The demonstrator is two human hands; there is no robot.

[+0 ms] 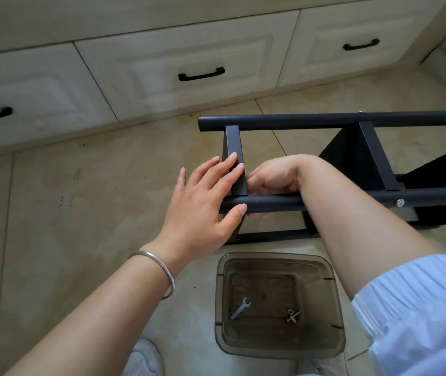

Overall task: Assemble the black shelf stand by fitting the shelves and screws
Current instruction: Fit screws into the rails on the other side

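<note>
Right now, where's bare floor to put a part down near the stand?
Free: floor tiles left of the left hand, up to the drawers. Smaller strip between stand and drawers. Crowded: the gap between stand and bin, taken by both forearms.

One stand (pixel 352 169), lying on its side, 2 o'clock. Round tubes: two in view. Flat crossbars: two. Silver screw head (pixel 400 202) in near tube: one. One bin (pixel 279 305) at 6 o'clock, holding one wrench (pixel 241 308) and a small cluster of screws (pixel 293 315), number unclear. Drawer handles: three. Hands: two. Bracelet (pixel 162 275): one.
</note>
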